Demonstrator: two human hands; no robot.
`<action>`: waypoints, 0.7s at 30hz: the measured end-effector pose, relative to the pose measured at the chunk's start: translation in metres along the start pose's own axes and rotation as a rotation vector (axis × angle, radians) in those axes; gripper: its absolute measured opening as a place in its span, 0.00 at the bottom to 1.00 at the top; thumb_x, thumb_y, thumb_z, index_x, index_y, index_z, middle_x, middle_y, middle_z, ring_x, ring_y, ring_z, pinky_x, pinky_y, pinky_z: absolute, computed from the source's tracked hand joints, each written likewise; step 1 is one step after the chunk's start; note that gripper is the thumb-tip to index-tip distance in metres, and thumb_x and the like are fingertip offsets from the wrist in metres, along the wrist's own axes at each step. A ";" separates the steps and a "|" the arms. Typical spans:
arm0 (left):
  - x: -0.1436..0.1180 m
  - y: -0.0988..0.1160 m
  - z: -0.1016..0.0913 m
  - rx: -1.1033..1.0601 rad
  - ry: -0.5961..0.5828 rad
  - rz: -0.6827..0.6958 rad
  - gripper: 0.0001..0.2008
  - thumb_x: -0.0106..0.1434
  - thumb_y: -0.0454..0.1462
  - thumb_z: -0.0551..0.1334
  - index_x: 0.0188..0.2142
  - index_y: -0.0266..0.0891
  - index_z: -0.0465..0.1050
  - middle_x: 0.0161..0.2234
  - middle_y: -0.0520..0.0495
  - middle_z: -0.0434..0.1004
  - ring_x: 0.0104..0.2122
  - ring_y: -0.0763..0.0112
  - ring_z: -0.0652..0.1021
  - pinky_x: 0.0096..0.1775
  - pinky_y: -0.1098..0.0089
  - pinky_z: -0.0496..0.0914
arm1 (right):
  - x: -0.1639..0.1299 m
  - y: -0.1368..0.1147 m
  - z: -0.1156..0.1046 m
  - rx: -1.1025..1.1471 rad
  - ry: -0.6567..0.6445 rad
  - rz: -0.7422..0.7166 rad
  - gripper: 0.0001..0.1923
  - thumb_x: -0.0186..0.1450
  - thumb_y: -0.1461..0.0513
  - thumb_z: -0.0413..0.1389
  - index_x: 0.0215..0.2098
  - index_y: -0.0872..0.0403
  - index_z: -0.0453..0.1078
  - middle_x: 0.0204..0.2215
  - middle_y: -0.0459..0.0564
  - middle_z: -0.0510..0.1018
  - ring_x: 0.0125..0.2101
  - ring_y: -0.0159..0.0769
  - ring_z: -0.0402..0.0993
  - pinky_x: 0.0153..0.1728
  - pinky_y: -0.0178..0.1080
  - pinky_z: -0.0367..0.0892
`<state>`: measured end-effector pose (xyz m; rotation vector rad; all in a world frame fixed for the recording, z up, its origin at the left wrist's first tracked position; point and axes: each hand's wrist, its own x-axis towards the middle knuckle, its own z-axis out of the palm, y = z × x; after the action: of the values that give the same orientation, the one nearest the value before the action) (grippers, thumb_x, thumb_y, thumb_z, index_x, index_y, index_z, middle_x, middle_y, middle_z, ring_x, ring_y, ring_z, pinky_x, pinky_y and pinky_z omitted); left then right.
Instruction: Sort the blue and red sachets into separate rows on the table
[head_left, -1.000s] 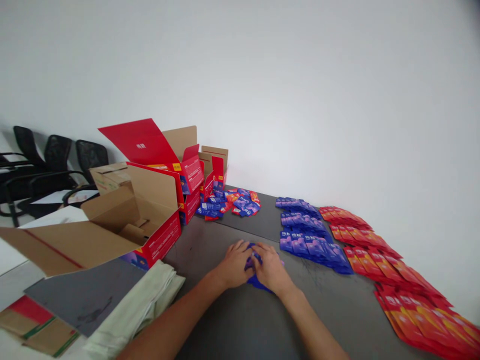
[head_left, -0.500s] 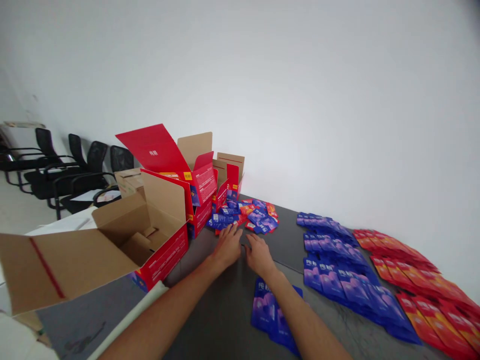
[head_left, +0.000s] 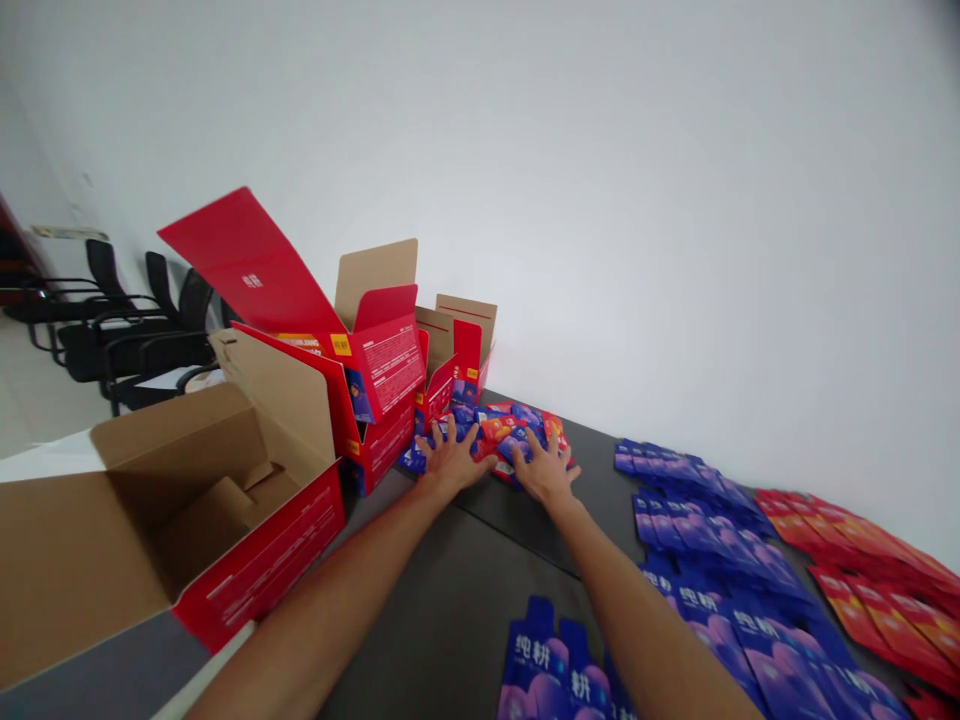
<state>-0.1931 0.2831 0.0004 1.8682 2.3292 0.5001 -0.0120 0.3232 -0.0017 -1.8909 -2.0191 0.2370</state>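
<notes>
A loose pile of blue and red-orange flat packets (head_left: 496, 428) lies at the far end of the dark table, close to the wall. My left hand (head_left: 450, 462) rests on the left part of this heap, palm down with its fingers spread. Over the right part lies my right hand (head_left: 547, 472), its fingers also stretched apart. Neither hand is closed round a packet. Beneath my right forearm, a few overlapping blue packets (head_left: 532, 660) lie near the front, partly hidden by the arm.
An open red carton (head_left: 277, 550) stands at the left, its flaps folded out. Behind it are stacked red cartons (head_left: 390, 355) and further open ones (head_left: 469, 345) by the wall. Overlapping rows of blue packets (head_left: 712, 530) and red packets (head_left: 885, 600) cover the right side. Black chairs (head_left: 150, 340) stand beyond.
Both hands have reached forward onto the packet pile and spread their fingers. The view has shifted, with the front blue packets now lower and the near carton further left.
</notes>
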 end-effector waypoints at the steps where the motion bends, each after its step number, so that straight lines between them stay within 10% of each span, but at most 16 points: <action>1: 0.003 0.001 0.004 0.001 -0.013 0.000 0.45 0.54 0.66 0.51 0.66 0.54 0.50 0.70 0.44 0.35 0.65 0.29 0.35 0.55 0.28 0.34 | 0.005 0.001 0.005 0.000 -0.032 0.015 0.34 0.65 0.38 0.40 0.66 0.36 0.49 0.68 0.54 0.43 0.64 0.69 0.39 0.53 0.73 0.40; 11: 0.002 0.006 0.021 0.042 -0.066 0.087 0.34 0.58 0.62 0.50 0.61 0.59 0.61 0.68 0.48 0.50 0.65 0.29 0.44 0.55 0.28 0.40 | 0.011 0.006 0.022 -0.072 -0.217 -0.052 0.37 0.64 0.37 0.37 0.68 0.39 0.48 0.67 0.56 0.48 0.64 0.69 0.40 0.53 0.74 0.36; 21: -0.065 0.005 0.004 0.031 -0.082 0.137 0.32 0.59 0.61 0.49 0.60 0.59 0.63 0.65 0.44 0.56 0.62 0.30 0.53 0.54 0.31 0.44 | -0.053 0.005 -0.002 -0.080 -0.234 -0.148 0.33 0.65 0.39 0.41 0.65 0.36 0.52 0.66 0.52 0.54 0.64 0.64 0.45 0.55 0.70 0.41</action>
<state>-0.1722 0.2223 -0.0088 2.0316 2.1810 0.3949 -0.0042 0.2715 -0.0097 -1.8218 -2.3438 0.3578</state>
